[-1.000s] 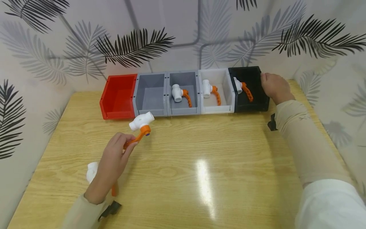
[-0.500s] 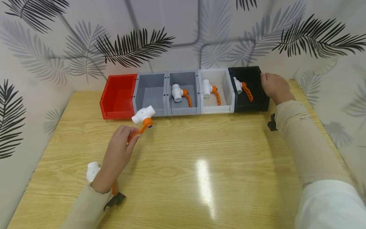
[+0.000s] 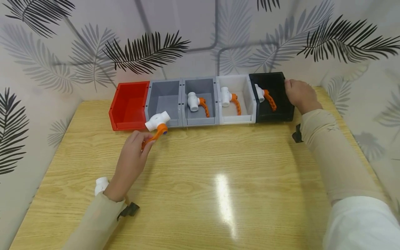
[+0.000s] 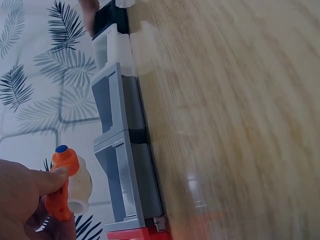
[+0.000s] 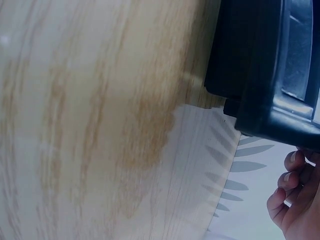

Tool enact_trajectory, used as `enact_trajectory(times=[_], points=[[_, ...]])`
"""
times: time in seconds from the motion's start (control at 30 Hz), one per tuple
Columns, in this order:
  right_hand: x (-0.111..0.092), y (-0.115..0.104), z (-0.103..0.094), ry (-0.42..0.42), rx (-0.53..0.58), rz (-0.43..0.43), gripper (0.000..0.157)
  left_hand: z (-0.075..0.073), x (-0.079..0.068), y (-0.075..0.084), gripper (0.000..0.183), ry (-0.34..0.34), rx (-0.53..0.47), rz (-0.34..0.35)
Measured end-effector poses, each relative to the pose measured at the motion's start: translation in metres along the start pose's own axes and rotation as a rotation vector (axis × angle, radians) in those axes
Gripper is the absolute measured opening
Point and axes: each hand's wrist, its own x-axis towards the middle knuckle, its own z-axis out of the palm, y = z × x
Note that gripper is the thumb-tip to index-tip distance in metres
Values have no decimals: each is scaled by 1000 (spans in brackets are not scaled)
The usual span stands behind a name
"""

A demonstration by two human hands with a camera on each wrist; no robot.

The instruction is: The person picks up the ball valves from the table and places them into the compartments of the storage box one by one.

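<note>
My left hand (image 3: 132, 154) pinches the orange handle of a white ball valve (image 3: 157, 121), holding it in the air before the left grey bin (image 3: 165, 93). In the left wrist view, thumb and fingers close on that handle, the valve's white body (image 4: 80, 185) behind it. My right hand (image 3: 302, 94) grips the right rim of the black bin (image 3: 279, 100); its fingers (image 5: 295, 175) look curled in the right wrist view. Another white valve (image 3: 101, 184) lies on the table, mostly hidden under my left forearm.
Joined in a row at the wall are a red bin (image 3: 130, 107), a second grey bin (image 3: 200, 121), a white bin (image 3: 237, 119) and the two named. Valves lie in the second grey bin, the white bin and the black bin. The wooden table (image 3: 193, 180) spreads in front.
My left hand has moved forward and slightly right with the valve, bringing it over the front edge of the left grey bin in the head view. My right hand stays put.
</note>
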Motion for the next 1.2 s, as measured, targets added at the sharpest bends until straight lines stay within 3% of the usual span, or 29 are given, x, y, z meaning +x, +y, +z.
enact_trajectory(times=[0.3, 0.57, 1.2], points=[[-1, 1, 0, 4, 16, 5, 69, 4, 15, -2, 23, -3, 7, 12], [-1, -1, -1, 8, 20, 0, 68, 7, 28, -1, 24, -51, 44, -71], [-1, 2, 0, 13, 43, -3, 67, 23, 58, -7, 20, -47, 114, -28]])
